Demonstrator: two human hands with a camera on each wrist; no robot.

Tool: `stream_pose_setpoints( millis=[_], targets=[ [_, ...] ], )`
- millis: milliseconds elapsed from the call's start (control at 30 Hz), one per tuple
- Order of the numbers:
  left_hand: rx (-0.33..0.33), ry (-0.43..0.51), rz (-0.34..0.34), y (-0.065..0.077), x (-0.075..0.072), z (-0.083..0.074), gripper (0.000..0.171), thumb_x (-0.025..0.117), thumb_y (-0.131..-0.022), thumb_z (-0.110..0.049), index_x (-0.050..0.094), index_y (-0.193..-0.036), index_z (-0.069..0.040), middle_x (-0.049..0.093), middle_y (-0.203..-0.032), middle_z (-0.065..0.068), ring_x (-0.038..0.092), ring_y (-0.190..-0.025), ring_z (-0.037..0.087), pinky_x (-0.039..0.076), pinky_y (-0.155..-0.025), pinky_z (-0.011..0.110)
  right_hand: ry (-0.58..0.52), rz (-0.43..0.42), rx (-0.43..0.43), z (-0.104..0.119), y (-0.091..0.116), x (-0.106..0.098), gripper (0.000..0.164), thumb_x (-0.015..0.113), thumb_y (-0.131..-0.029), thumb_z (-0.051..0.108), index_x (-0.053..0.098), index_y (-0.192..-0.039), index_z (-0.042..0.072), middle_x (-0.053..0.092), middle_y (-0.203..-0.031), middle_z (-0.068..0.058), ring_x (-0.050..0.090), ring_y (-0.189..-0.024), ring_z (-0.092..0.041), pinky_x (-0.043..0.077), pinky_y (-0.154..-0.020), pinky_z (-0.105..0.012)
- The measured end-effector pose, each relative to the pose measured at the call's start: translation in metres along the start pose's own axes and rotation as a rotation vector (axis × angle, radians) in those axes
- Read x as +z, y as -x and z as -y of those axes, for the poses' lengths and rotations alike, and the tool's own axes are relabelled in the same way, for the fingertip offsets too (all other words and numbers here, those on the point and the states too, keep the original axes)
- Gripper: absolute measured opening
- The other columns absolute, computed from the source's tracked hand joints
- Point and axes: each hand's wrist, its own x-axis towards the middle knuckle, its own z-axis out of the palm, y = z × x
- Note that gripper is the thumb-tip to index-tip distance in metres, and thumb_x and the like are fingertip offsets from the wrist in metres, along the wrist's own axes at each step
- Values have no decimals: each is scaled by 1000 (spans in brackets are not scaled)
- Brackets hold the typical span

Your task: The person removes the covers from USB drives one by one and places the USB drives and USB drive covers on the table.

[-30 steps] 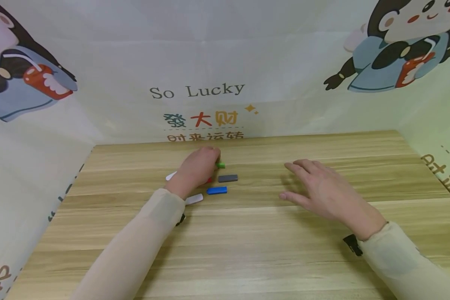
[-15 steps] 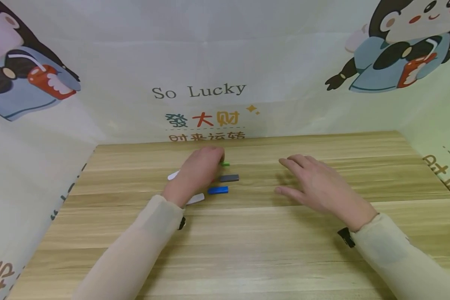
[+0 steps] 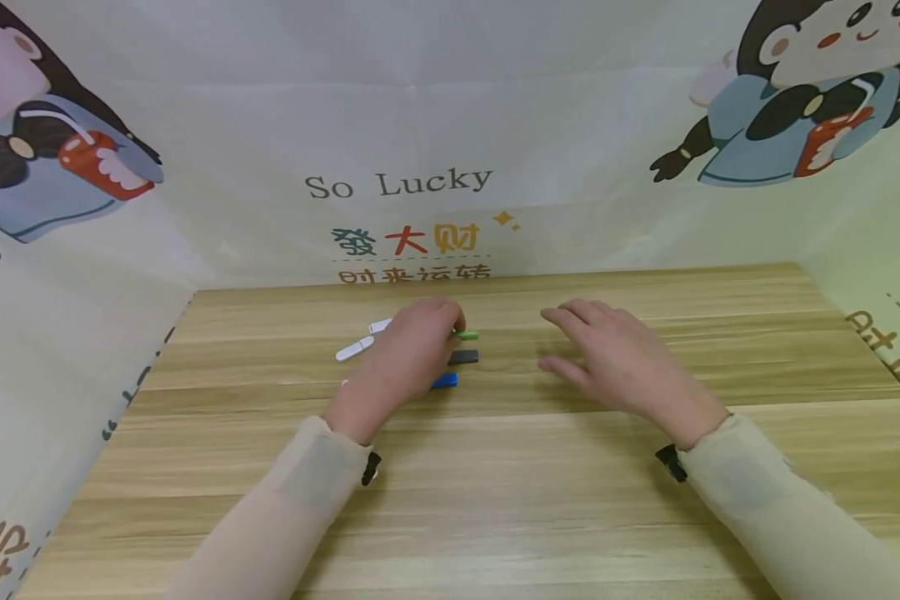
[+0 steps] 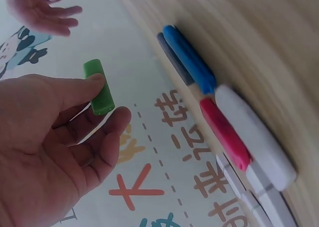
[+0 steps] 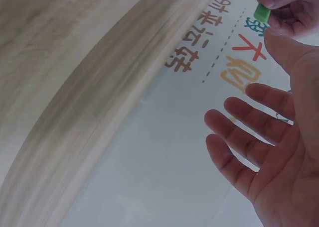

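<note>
My left hand (image 3: 412, 346) pinches a short green stick (image 4: 99, 87) between thumb and fingers, raised over the table. In the head view only the end of the green stick (image 3: 467, 336) shows past the fingers. Beneath this hand lie a grey stick (image 3: 464, 357) and a blue stick (image 3: 446, 381), both partly covered by it. The left wrist view also shows a red stick (image 4: 224, 133) and a thick white one (image 4: 256, 137) beside it. My right hand (image 3: 607, 354) holds nothing; its fingers are spread and relaxed, pointing toward the left hand.
Two white sticks with seams, one nearer (image 3: 355, 348) and one farther (image 3: 379, 326), lie left of the left hand. The wooden table (image 3: 540, 517) meets a printed cloth wall (image 3: 600, 233) at its back edge.
The left hand has moved slightly right and toward the person with the green stick, uncovering the white sticks behind it. My right hand has drifted left toward it, staying empty.
</note>
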Motion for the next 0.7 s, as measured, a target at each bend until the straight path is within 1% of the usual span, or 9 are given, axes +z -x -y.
stream_pose_setpoints(
  millis=[100, 267, 433, 700],
  targets=[
    [7, 5, -26, 3, 0, -5, 11, 67, -94, -13, 66, -103, -8, 62, -100, 0, 58, -91, 18, 50, -82, 32, -3, -16, -11, 2, -3, 0, 64, 61, -95, 52, 54, -141, 8, 58, -132, -12, 56, -120, -33, 45, -97, -51],
    [35, 7, -68, 5, -1, -13, 11, 69, -93, -14, 67, -102, -9, 62, -98, 1, 59, -89, 17, 50, -80, 33, 1, -27, -27, 6, -7, -1, 62, 62, -95, 50, 56, -139, 8, 59, -130, -11, 56, -118, -32, 46, -96, -50],
    [50, 8, -83, 7, -2, -23, 13, 71, -92, -15, 68, -103, -9, 62, -97, 0, 59, -87, 17, 50, -79, 32, -1, -35, -49, 11, -10, -3, 59, 63, -95, 48, 57, -139, 8, 60, -129, -11, 57, -118, -31, 46, -95, -50],
    [86, 53, -125, 7, 3, -33, 12, 70, -93, -15, 68, -103, -9, 63, -98, -1, 60, -88, 14, 50, -84, 31, 12, -55, -91, 15, -15, -2, 54, 63, -96, 44, 59, -136, 9, 62, -127, -9, 58, -116, -29, 48, -92, -48]
  ],
)
